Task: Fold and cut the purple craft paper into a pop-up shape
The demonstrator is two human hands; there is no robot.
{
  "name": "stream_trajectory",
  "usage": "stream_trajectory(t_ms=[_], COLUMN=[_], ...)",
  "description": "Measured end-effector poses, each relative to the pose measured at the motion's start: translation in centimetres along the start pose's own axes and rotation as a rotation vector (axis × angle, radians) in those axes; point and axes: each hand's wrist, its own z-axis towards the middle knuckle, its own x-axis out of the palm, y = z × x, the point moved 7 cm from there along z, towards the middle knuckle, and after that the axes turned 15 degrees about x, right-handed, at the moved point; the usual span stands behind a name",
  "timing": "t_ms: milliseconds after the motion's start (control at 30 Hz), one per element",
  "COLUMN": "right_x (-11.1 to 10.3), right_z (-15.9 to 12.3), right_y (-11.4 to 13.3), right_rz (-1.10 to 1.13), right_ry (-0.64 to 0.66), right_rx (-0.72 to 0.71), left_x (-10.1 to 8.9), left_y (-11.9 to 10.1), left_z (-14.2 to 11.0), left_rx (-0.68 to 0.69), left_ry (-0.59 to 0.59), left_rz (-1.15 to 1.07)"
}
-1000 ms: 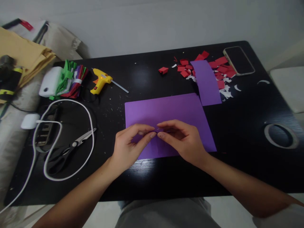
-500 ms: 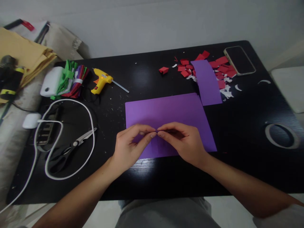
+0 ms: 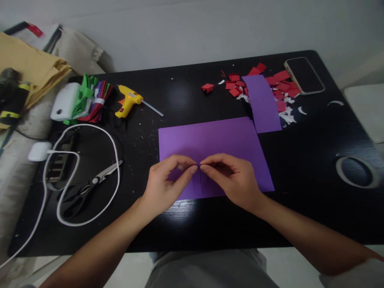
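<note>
While hands (image 3: 163, 180) pinch paper (image 3: 197, 186) — table (image 3: 309, 160) edges lie apart.

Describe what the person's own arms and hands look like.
The left hand and right hand are bare, with no gloves, rings or watch visible. A small dark spot marks the right thumb near its tip. Both forearms are uncovered; a greyish sleeve shows by the right elbow.

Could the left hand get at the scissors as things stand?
Likely yes: between the left hand, pinching over the purple sheet, and the scissors, only the white cable shows in the way. It crosses the blades near their tips, so might snag.
</note>
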Motion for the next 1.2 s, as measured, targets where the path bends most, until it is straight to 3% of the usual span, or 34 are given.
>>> stream_trajectory(t_ms=[467, 833, 1200], right_x=[0.22, 0.01, 0.33], right_z=[-0.15, 0.10, 0.05], right_y=[0.10, -0.28, -0.30], right_rz=[-0.034, 0.021, 0.070], right_ry=[0.033, 0.025, 0.067], right_rx=[-0.014, 0.034, 0.050], left_x=[0.19, 0.36, 0.21], left_y=[-0.19, 0.52, 0.11], left_z=[-0.29, -0.16, -0.36], left_rx=[0.030, -0.092, -0.007], left_ry=[0.001, -0.001, -0.005], left_rz=[0.012, -0.178, -0.077])
